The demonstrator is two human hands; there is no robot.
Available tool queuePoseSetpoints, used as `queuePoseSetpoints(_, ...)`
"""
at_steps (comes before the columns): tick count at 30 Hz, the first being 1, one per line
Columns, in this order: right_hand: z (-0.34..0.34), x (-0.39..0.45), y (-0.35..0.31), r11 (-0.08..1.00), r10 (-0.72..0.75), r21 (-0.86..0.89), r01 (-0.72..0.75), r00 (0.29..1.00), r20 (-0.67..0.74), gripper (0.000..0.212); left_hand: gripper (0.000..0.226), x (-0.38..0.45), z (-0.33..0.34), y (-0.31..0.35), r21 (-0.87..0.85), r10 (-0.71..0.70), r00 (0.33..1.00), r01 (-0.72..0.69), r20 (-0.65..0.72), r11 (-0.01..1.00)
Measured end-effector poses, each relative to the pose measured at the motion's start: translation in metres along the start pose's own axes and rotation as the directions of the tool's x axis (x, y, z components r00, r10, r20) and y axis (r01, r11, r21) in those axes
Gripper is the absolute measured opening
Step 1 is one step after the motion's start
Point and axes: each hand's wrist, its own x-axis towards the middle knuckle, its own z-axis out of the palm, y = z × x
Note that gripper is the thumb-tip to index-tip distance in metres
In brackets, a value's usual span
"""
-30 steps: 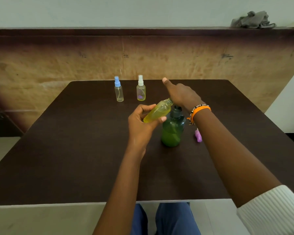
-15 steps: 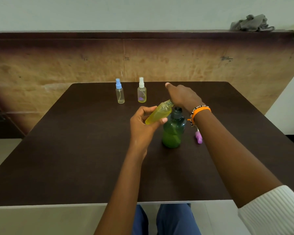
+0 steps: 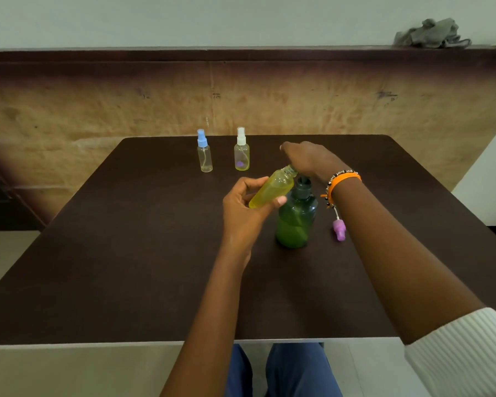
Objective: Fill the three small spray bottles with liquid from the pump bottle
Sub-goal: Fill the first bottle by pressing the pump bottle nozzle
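1. Your left hand [image 3: 242,207] gripped an uncapped small spray bottle [image 3: 272,189], yellow with liquid, thumb and fingers curled round its lower half. It was tilted, its open neck pointing up and right, under your right hand.
2. Your right hand [image 3: 308,159] lay palm-down over the head of the green pump bottle [image 3: 297,219]. The fingers reached forward, but how they met the pump was hidden, so I cannot tell whether they were curled.
3. The pump bottle stood upright near the middle of the dark worktop [image 3: 126,253], well away from every edge.
4. A purple spray cap [image 3: 339,229] lay on its side just right of the pump bottle, beside your right forearm.
5. Two more small bottles stood upright near the far edge: a blue-capped one [image 3: 204,152] and a white-capped one [image 3: 241,151], apart from each other and well left of your right hand.
6. The left half of the worktop and the near strip by your arms were open surface.
7. A grey cloth [image 3: 430,34] sat on the ledge above the wall panel, far right.
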Motion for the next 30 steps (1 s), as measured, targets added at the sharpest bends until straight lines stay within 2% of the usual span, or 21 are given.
queuePoseSetpoints(2,0.005,0.004,0.002,1.0,0.009,0.015,-0.009,1.0,0.002,0.066,0.032,-0.001,0.0,-0.001,0.003,-0.003,1.0,0.003,-0.006,1.0)
queuePoseSetpoints(7,0.003,-0.003,0.002,0.998,0.034,0.049,-0.031,0.997,-0.064,0.055,0.033,0.0,-0.002,-0.003,-0.013,-0.011,1.0,0.011,-0.01,1.0)
queuePoseSetpoints(13,-0.007,-0.006,0.0,0.997,0.012,-0.078,-0.022,0.993,-0.121,0.058,0.032,-0.001,0.0,0.001,-0.025,-0.011,1.0,0.011,-0.012,1.0)
queuePoseSetpoints(17,-0.002,-0.004,0.005,0.999,0.026,-0.028,-0.03,0.99,-0.139,0.051,0.032,0.0,0.001,-0.001,-0.023,-0.014,1.0,0.013,-0.012,1.0)
queuePoseSetpoints(21,0.0,-0.006,0.003,0.997,-0.014,-0.077,0.001,0.986,-0.164,0.051,0.032,-0.002,0.001,-0.004,-0.021,-0.017,0.999,0.016,-0.03,1.0)
queuePoseSetpoints(28,-0.008,-0.006,-0.001,0.972,-0.04,-0.235,-0.004,0.983,-0.18,0.066,0.032,-0.002,0.002,0.001,-0.018,-0.015,1.0,0.014,-0.023,1.0)
queuePoseSetpoints(30,-0.007,-0.005,-0.001,0.983,-0.013,-0.182,-0.017,0.987,-0.16,0.067,0.032,-0.001,0.001,-0.001,-0.021,-0.015,1.0,0.014,-0.025,1.0)
